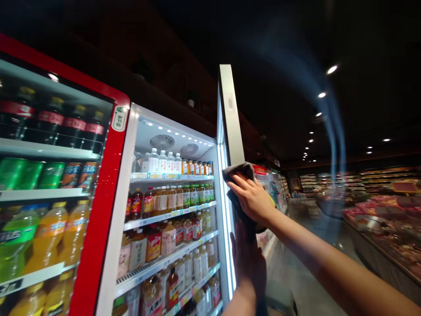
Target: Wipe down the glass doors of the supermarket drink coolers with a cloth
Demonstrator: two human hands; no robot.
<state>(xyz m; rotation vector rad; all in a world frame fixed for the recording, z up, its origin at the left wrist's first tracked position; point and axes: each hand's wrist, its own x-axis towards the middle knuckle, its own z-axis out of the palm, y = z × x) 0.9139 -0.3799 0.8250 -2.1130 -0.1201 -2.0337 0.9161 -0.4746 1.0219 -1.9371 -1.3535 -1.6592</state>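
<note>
My right hand [250, 193] is pressed with bent fingers over a dark grey cloth [241, 169], which lies against the pale metal edge of an open cooler door [232, 118]. The cloth hangs down along that edge below my palm. Lower down and in shadow, my left hand [248, 263] is at the same door edge, its fingers on the inner side and its thumb apart on the right. It seems to grip the door, though the dark hides part of the fingers. Behind the door's inner side stands the lit drinks cooler [174, 123].
Bottled drinks [167, 197] fill the cooler's shelves. On the left stands a red-framed fridge [98, 210] with cola, cans and orange drinks. An aisle floor [292, 245] runs back on the right, beside a long counter of packed goods [388, 219].
</note>
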